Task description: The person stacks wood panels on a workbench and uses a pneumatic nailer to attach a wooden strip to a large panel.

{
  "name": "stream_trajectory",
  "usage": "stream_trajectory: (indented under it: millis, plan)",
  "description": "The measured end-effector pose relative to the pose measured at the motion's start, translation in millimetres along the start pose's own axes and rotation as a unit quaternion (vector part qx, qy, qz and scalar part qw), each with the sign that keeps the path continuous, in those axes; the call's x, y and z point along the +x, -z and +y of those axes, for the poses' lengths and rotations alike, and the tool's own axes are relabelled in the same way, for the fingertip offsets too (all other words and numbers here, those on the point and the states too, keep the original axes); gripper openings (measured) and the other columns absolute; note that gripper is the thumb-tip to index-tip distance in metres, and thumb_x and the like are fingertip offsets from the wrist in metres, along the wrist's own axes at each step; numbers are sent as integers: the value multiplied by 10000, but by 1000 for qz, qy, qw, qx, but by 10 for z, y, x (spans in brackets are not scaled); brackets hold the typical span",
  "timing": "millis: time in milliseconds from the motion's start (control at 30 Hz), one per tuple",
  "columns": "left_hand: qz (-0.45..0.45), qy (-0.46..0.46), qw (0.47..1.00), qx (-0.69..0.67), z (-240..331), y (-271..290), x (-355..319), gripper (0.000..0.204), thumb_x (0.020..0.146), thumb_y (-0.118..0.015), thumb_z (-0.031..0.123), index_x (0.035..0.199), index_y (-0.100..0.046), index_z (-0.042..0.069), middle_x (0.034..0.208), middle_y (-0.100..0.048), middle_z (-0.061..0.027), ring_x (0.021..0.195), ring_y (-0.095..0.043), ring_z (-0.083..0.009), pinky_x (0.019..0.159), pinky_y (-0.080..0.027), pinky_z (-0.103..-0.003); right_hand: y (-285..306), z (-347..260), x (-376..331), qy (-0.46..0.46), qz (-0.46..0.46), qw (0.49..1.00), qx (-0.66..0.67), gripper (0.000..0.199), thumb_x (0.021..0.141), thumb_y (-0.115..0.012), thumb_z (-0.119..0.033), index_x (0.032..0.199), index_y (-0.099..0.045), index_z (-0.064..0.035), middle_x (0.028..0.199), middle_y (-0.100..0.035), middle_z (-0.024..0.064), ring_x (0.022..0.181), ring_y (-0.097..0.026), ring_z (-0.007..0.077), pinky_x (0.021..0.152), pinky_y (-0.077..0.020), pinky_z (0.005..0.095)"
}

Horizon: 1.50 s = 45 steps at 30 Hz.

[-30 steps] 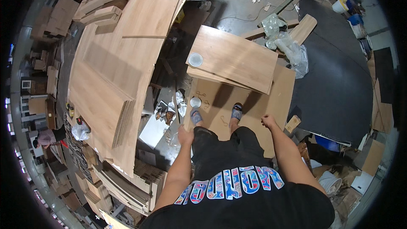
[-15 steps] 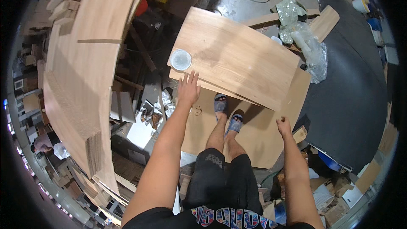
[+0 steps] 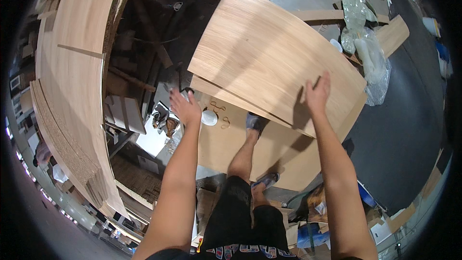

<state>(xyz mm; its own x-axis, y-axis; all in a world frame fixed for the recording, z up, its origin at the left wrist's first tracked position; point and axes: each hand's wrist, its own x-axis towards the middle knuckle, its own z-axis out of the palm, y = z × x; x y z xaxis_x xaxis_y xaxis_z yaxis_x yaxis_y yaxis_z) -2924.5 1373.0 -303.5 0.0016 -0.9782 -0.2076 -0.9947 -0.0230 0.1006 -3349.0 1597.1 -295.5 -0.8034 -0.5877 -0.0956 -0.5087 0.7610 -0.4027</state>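
Observation:
A light wood-grain board (image 3: 274, 53) lies in front of me, with a second board (image 3: 231, 97) showing along its near edge. Both rest over a brown sheet (image 3: 284, 164) on the floor. My left hand (image 3: 186, 107) is open, fingers spread, just off the boards' left end, and grips nothing. Over the right part of the top board hovers my right hand (image 3: 317, 94), also open, casting a shadow on the wood. Near my left hand, a round white disc (image 3: 209, 117) lies on the brown sheet beside thin brown loops (image 3: 225, 122).
Stacked wood panels (image 3: 82, 34) line the left side. A black sheet (image 3: 399, 130) covers the right. Bubble-wrapped pieces (image 3: 370, 58) and wood strips sit beyond the board's right end. My feet (image 3: 255, 121) stand on the brown sheet, amid surrounding scraps.
The round tub that stood on the board's left corner is no longer there. My left hand has moved left off the board; my right hand has risen over it and opened. One foot has stepped back.

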Motion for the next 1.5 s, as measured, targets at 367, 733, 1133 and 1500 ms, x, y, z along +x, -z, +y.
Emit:
stream_trajectory:
  millis: [367,733,1133,1500]
  plan:
    - [-242,22,941,-234,-61,-662,-1808,613,997,-655,336,1458,-527,-48,1420,-595,-318,1307,-570,-488,1120,-452,-510,-777,-3282,-394,306,-568,754,126,467,983,-597,-425,1378,-695,-195,1215,-754,172,1104,-709,395,971,-575,484]
    - [-474,154,765,-409,1498,-1201,-3400,752,1053,-634,488,1540,-468,-61,1356,-681,-174,1159,-666,-220,961,-529,-345,233,18,395,222,-65,972,-46,694,763,-785,-118,1400,-569,53,1394,-609,301,1305,-573,462,1131,-464,497]
    - [-402,319,678,-526,3152,-1403,-4658,673,1077,-558,545,1468,-486,3,1370,-627,-174,1159,-642,-281,942,-534,-411,1150,2265,1454,95,-230,953,-171,828,792,-889,-497,1412,-545,-70,1460,-545,200,1327,-548,451,1092,-477,533]
    - [-259,355,782,-441,3037,-1540,-5077,509,1068,-620,395,1325,-530,-35,1278,-675,-305,1218,-653,-459,1029,-502,-507,1213,2209,721,225,-155,950,-153,802,815,-881,-386,1452,-535,-42,1364,-562,272,1260,-547,461,1088,-458,530]
